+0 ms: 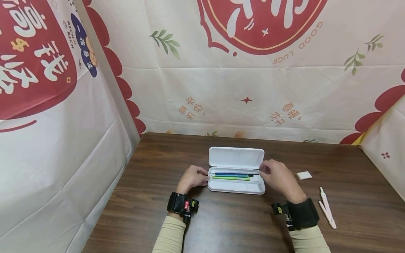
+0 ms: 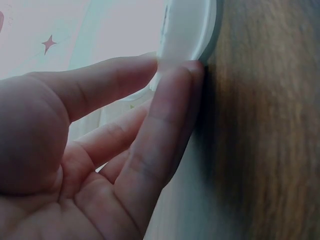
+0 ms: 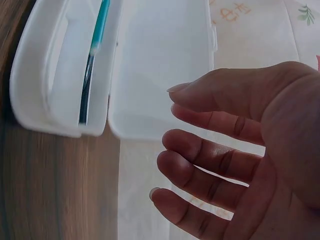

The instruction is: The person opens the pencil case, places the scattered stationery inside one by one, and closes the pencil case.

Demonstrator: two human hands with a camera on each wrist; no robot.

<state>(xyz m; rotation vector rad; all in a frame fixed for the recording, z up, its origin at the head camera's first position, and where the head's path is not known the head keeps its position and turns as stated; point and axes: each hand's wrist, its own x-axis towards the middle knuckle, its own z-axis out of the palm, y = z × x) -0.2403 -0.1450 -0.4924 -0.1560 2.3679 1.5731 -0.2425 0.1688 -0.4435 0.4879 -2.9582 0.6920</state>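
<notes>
A white pencil case (image 1: pixel 235 188) lies on the table with its lid (image 1: pixel 236 157) raised at the back. Inside it are a green pen (image 1: pixel 231 178) and darker blue ones (image 1: pixel 232 174). My left hand (image 1: pixel 192 176) pinches the case's left end; the left wrist view has the thumb at the upper rim and fingers against the end wall (image 2: pixel 187 30). By the right end is my right hand (image 1: pixel 280 177). Its fingers are loosely bent and hold nothing, apart from the case in the right wrist view, where a teal-and-black pen (image 3: pixel 97 37) shows inside.
To the right of the right hand lies a white eraser (image 1: pixel 304 175). Nearer the front right is a white drawing compass (image 1: pixel 327 204) with its legs spread. Printed cloth (image 1: pixel 221 88) hangs behind the brown wooden table (image 1: pixel 142 211) and along its left side.
</notes>
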